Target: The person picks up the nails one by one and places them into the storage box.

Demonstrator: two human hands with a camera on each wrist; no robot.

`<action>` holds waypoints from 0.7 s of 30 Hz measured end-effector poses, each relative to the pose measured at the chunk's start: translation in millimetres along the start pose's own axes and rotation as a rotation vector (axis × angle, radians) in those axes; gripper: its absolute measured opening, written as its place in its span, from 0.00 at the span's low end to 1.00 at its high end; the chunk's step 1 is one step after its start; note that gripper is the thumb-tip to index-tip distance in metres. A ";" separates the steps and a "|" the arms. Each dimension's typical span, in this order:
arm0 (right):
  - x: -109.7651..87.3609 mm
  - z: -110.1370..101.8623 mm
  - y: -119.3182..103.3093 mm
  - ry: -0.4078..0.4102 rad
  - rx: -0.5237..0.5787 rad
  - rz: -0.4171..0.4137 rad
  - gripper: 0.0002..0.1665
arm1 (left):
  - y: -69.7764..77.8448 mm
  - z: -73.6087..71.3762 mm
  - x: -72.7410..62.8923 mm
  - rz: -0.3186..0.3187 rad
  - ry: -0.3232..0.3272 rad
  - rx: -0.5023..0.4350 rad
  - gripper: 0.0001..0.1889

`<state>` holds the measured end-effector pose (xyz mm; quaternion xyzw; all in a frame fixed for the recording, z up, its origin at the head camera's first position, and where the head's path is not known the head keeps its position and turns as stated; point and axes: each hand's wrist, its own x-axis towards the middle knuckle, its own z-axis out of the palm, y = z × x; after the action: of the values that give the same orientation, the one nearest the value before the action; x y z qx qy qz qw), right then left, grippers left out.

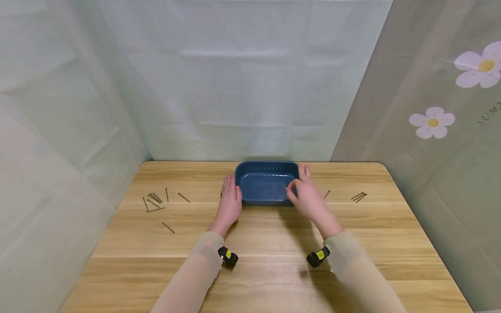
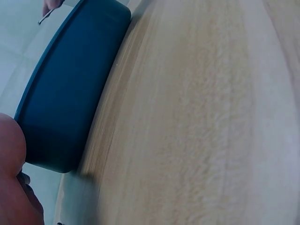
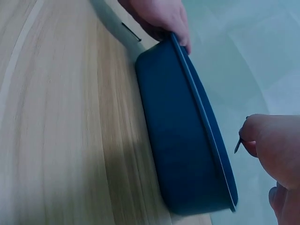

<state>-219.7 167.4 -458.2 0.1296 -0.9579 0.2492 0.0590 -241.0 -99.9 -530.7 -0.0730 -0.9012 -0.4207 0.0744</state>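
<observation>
A dark blue rectangular bin [image 1: 270, 203] stands at the far middle of the table. My left hand [image 1: 231, 201] rests against the bin's left side with its fingers extended. With thumb and index finger, my right hand [image 1: 309, 198] pinches a nail [image 1: 283, 185] above the right part of the bin. In the right wrist view the nail [image 3: 237, 146] points downward beyond the rim. The other right fingers extend by the bin's right side. A further nail [image 3: 131, 32] lies on the table near the left hand, mostly hidden in the head view.
Several loose nails [image 1: 153, 201] lie at the table's left, with one nail [image 1: 168, 227] nearer me. To the right are a small group of nails [image 1: 359, 197] and a single nail [image 1: 326, 194] beside the right hand. A pale curtain [image 1: 250, 87] hangs behind the table.
</observation>
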 end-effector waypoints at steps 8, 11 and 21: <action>21.6 20.2 -14.7 -0.079 -0.052 0.008 0.11 | 1.6 -0.1 -0.6 -0.005 -0.002 0.001 0.30; 30.7 27.1 -20.1 -0.110 -0.074 -0.006 0.11 | 1.8 -0.2 -0.3 -0.004 0.002 -0.006 0.30; 59.1 48.4 -35.7 -0.178 -0.189 -0.054 0.11 | 3.1 -0.4 -1.1 -0.003 0.006 -0.002 0.30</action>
<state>-268.8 100.5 -473.2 0.1710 -0.9747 0.1435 -0.0076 -239.3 -98.3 -528.4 -0.0704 -0.9006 -0.4221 0.0764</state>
